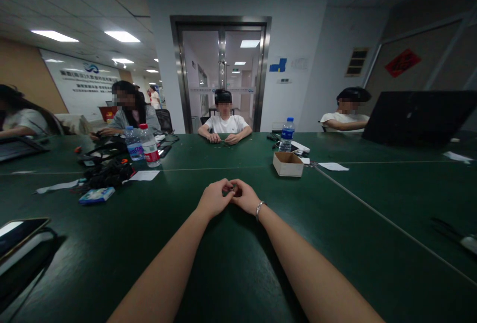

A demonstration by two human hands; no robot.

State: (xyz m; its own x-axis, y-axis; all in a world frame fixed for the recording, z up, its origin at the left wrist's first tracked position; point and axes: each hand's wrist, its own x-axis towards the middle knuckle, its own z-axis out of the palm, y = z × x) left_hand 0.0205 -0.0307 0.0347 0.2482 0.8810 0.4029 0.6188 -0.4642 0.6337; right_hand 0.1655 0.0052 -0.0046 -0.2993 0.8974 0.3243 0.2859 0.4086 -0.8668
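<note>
My left hand (215, 199) and my right hand (245, 196) meet fingertip to fingertip just above the green table (238, 243), in the middle of the view. The fingers of both hands are curled and pressed together around something small and dark, too tiny to make out. A silver bracelet (260, 210) circles my right wrist. Beyond my right hand, farther back on the table, sits an open cardboard box (288, 165).
Bottles (149, 146) and a tangle of black gear (108, 174) lie at the left, with a blue packet (97, 196). A phone (22, 231) is at the near left. Another bottle (286, 136) stands behind the box. Several people sit around the table.
</note>
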